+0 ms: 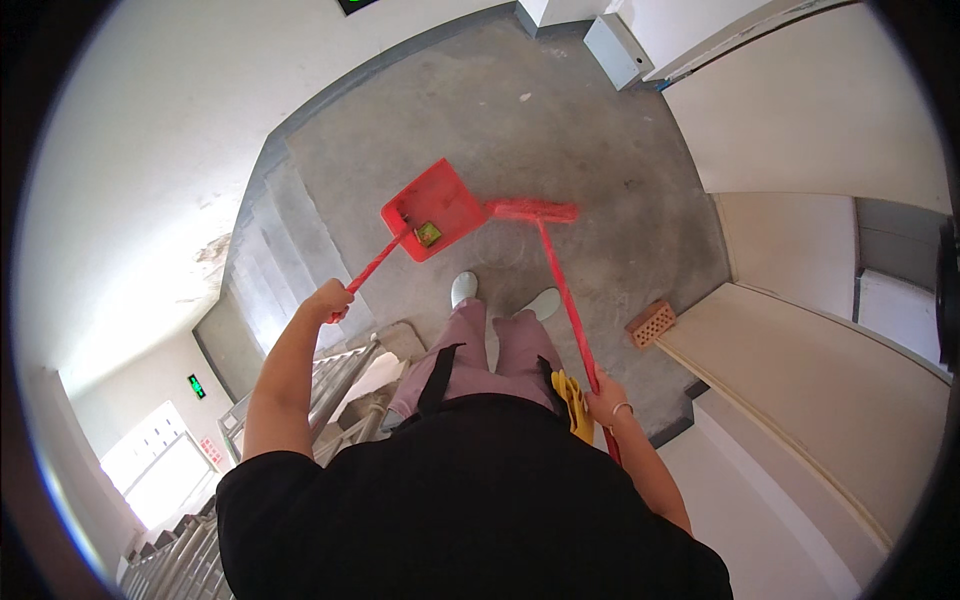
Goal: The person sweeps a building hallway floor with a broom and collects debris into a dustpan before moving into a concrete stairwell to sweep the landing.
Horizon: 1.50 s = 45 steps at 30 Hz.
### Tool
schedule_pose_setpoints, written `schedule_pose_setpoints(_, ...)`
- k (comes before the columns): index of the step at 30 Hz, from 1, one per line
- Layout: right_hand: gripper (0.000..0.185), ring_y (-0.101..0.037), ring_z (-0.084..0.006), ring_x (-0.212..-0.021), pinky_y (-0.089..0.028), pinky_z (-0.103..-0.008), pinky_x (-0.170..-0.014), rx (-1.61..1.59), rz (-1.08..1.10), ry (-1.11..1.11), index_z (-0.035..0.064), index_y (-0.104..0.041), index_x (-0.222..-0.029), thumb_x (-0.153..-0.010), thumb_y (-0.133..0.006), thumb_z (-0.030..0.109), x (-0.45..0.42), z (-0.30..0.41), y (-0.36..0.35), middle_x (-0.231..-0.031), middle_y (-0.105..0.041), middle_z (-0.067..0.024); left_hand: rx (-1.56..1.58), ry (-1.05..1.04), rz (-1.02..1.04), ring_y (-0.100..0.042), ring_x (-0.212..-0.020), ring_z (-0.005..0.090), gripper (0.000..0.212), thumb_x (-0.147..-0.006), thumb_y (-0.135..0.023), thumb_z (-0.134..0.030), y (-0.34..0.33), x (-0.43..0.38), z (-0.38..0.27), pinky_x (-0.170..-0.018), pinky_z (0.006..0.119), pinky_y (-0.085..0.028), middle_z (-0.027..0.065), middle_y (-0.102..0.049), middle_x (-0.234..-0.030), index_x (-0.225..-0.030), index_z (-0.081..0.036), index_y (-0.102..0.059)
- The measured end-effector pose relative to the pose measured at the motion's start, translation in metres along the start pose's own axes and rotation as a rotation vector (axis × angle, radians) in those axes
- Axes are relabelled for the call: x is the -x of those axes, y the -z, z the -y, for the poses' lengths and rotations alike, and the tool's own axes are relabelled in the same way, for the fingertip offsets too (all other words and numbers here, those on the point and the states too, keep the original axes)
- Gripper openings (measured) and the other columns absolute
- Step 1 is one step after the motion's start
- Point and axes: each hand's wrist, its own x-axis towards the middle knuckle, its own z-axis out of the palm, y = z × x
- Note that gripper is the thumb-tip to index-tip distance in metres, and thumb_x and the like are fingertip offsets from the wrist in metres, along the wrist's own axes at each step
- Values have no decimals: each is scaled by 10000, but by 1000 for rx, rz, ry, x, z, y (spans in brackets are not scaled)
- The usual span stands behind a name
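My left hand (330,301) grips the handle of a red long-handled dustpan (448,199), whose pan is in front of my feet, its open side toward the right. A crumpled green and yellow wrapper (427,235) and some small dark debris lie in the pan near the handle. My right hand (606,397) is closed around the red shaft of a broom (568,292). The broom's red bristle head (534,209) is at the dustpan's right corner; whether they touch I cannot tell. Yellow gloves (573,405) hang at my right hip.
Concrete steps (289,225) descend on the left beside a metal railing (341,390). A perforated brick (651,324) sits on the floor by the door panel (810,382) at right. A grey metal box (617,51) stands by the far wall. A pale scrap (525,97) lies on the concrete floor (480,97).
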Motion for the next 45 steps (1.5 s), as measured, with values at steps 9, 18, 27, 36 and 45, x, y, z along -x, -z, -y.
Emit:
schedule_pose_setpoints(9,222,-467,-155,-413,-395,-277,-376,-687,-216,-95,34,-483,-919,-698,-468,20,-53,-2,13,-554,-478,-58,-441,-18,39,-478,-386,226,130,-696,-468,-9,20,-16,-10,-331,365,-338,131,-492,-498,-658,99,-531)
schedule_pose_setpoints(18,262,-435,-103,-421,-368,-240,-374,-964,307,-171,75,-470,-971,-714,-507,39,5,101,-22,-553,-443,-21,-505,77,17,-459,-367,234,107,-707,-420,28,-10,-52,-21,-313,366,-331,124,-457,-480,-727,79,-511)
schedule_pose_setpoints(27,479,-409,-76,-435,-353,-214,-374,-879,379,-36,105,-386,-1188,-726,-502,62,35,120,20,-591,-452,-14,-520,70,17,-475,-370,217,164,-725,-456,-34,12,-48,-10,-340,359,-342,126,-488,-472,-619,73,-523)
schedule_pose_setpoints(36,503,-451,-116,-435,-378,-252,-371,-847,60,-104,58,-379,-1189,-698,-487,36,-28,95,20,-565,-457,-37,-443,135,42,-478,-367,195,170,-709,-494,-59,37,-37,31,-329,359,-345,121,-493,-468,-608,73,-528)
schedule_pose_setpoints(45,458,-435,-81,-431,-363,-224,-363,-939,631,-18,95,-428,-1159,-711,-516,47,-4,146,-7,-569,-466,-23,-353,180,-5,-470,-369,220,109,-702,-447,13,19,-34,45,-317,355,-328,125,-463,-465,-649,78,-517)
